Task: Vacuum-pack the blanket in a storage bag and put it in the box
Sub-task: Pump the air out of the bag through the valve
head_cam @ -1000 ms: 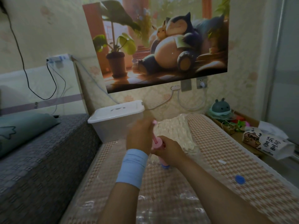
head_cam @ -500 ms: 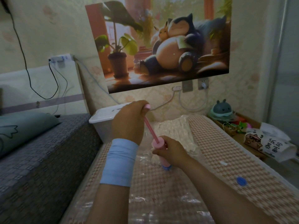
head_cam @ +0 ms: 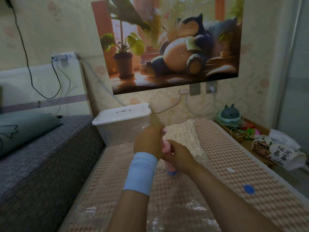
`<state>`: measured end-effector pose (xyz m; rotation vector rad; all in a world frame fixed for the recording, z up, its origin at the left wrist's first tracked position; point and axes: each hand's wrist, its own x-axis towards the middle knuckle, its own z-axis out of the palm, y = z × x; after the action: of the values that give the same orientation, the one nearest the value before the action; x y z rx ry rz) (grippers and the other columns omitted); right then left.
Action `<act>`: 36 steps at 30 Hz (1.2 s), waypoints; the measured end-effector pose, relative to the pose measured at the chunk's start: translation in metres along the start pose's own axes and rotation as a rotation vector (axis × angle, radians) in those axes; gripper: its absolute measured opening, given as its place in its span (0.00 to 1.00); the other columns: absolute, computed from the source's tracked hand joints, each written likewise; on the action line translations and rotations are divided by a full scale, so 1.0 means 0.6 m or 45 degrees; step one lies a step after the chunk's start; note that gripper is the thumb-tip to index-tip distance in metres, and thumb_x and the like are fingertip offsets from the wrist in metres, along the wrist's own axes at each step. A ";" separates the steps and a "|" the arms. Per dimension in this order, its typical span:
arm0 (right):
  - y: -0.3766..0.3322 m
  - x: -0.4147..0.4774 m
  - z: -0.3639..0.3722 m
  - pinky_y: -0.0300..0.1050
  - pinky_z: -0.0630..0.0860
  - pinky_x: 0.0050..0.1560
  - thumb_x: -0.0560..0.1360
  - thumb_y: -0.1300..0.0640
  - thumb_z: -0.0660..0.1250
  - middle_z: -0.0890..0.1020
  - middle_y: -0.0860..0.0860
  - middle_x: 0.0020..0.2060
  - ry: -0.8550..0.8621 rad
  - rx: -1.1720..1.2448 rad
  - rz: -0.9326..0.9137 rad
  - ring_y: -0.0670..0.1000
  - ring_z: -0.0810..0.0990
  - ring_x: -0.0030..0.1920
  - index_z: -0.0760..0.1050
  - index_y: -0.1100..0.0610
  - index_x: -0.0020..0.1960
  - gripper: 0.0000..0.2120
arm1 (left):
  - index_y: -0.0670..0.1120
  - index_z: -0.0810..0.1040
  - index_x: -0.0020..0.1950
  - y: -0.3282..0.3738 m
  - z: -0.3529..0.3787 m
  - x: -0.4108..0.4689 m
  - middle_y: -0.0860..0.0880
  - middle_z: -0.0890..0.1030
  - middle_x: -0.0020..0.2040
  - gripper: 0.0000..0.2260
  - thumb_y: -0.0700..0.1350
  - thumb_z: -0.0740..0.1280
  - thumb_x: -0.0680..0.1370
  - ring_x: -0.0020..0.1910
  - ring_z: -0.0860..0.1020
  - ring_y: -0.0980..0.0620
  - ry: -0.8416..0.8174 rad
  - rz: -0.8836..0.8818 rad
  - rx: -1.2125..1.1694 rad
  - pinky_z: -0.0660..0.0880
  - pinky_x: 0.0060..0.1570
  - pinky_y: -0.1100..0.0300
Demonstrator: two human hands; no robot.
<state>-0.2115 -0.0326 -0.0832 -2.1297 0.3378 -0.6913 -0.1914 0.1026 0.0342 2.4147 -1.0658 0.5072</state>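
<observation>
From the head camera, the storage box (head_cam: 123,131) stands at the far end of the houndstooth mat (head_cam: 225,156), against the wall and touching the grey bed cover (head_cam: 41,156). Its white lid (head_cam: 122,113) is on, and the cloudy walls do not show whether anything is inside. The clear vacuum bag (head_cam: 175,211) lies flat along the mat. The cream blanket (head_cam: 184,136) is inside it, bunched at the far end just beside the box, while the near part of the bag looks flat, with the mat's pattern showing through. A pink hand pump (head_cam: 168,166) stands upright on the bag, its blue base (head_cam: 172,172) against the plastic. The right hand (head_cam: 178,154) is wrapped round the barrel. The left hand (head_cam: 148,141), with a blue wristband (head_cam: 141,174), is closed over the top of the pump, where a bit of pink handle peeks out above the knuckles. Only the back of that hand shows, so its fingers are hidden, and it sits low, touching the right hand. Both hands are blurred. The plunger rod and the bag's valve are covered by the hands and the pump. A blue cap (head_cam: 249,189) and a small white clip (head_cam: 230,169) lie loose on the mat to the right, apart from each other. Further right a tissue pack (head_cam: 274,151) sits on a low shelf, and a green pillow (head_cam: 21,128) is cut off by the left edge.
</observation>
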 end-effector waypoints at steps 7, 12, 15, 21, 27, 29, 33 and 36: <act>-0.001 0.001 -0.002 0.38 0.71 0.47 0.69 0.48 0.77 0.81 0.40 0.49 -0.037 0.051 0.068 0.42 0.78 0.49 0.76 0.45 0.59 0.21 | 0.49 0.79 0.55 0.014 -0.076 0.005 0.51 0.82 0.48 0.11 0.50 0.59 0.82 0.47 0.78 0.50 0.644 0.188 -0.112 0.69 0.44 0.60; -0.001 -0.001 0.003 0.42 0.75 0.47 0.68 0.46 0.77 0.83 0.43 0.48 -0.015 0.015 0.040 0.45 0.80 0.48 0.77 0.47 0.57 0.19 | 0.51 0.79 0.54 -0.006 0.022 0.007 0.48 0.81 0.48 0.10 0.50 0.58 0.82 0.47 0.79 0.47 0.206 -0.024 -0.126 0.72 0.47 0.58; -0.005 -0.006 0.003 0.44 0.76 0.47 0.72 0.45 0.71 0.84 0.48 0.48 0.002 -0.031 -0.011 0.49 0.82 0.48 0.78 0.50 0.58 0.17 | 0.51 0.79 0.56 -0.009 0.070 -0.011 0.47 0.81 0.53 0.11 0.49 0.59 0.81 0.50 0.79 0.45 -0.186 -0.153 -0.104 0.72 0.48 0.58; -0.012 -0.009 -0.001 0.43 0.76 0.47 0.65 0.38 0.71 0.84 0.44 0.47 -0.024 0.003 -0.016 0.46 0.81 0.47 0.78 0.47 0.58 0.25 | 0.50 0.78 0.57 -0.008 0.021 -0.003 0.47 0.81 0.53 0.08 0.47 0.62 0.80 0.52 0.79 0.45 -0.115 -0.056 -0.066 0.71 0.49 0.59; -0.005 -0.004 -0.004 0.38 0.74 0.48 0.68 0.49 0.77 0.82 0.40 0.48 -0.044 0.069 0.053 0.42 0.79 0.48 0.77 0.45 0.56 0.18 | 0.49 0.79 0.53 0.005 -0.070 0.005 0.51 0.81 0.47 0.11 0.51 0.59 0.82 0.46 0.77 0.50 0.523 0.138 -0.135 0.71 0.46 0.58; -0.005 -0.006 0.000 0.38 0.73 0.48 0.69 0.50 0.78 0.82 0.41 0.49 -0.048 0.069 0.057 0.44 0.79 0.49 0.77 0.46 0.58 0.19 | 0.48 0.80 0.53 0.004 -0.061 0.005 0.50 0.82 0.47 0.11 0.50 0.59 0.82 0.46 0.78 0.50 0.609 0.132 -0.182 0.70 0.44 0.60; -0.004 -0.006 0.004 0.41 0.75 0.48 0.69 0.48 0.77 0.83 0.43 0.48 -0.024 0.034 0.039 0.45 0.80 0.48 0.78 0.47 0.56 0.18 | 0.50 0.80 0.54 -0.011 0.004 0.011 0.49 0.82 0.47 0.12 0.53 0.60 0.81 0.46 0.79 0.49 0.298 0.015 -0.255 0.71 0.47 0.60; -0.008 -0.008 0.001 0.44 0.76 0.47 0.69 0.43 0.72 0.84 0.45 0.48 -0.028 -0.009 0.003 0.47 0.81 0.48 0.78 0.48 0.57 0.19 | 0.50 0.81 0.55 -0.022 0.064 -0.004 0.47 0.83 0.49 0.10 0.50 0.62 0.80 0.49 0.80 0.46 -0.161 -0.106 -0.279 0.71 0.48 0.61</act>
<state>-0.2148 -0.0271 -0.0811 -2.1414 0.3314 -0.6655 -0.1769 0.0914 -0.0021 2.3090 -1.0103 0.2008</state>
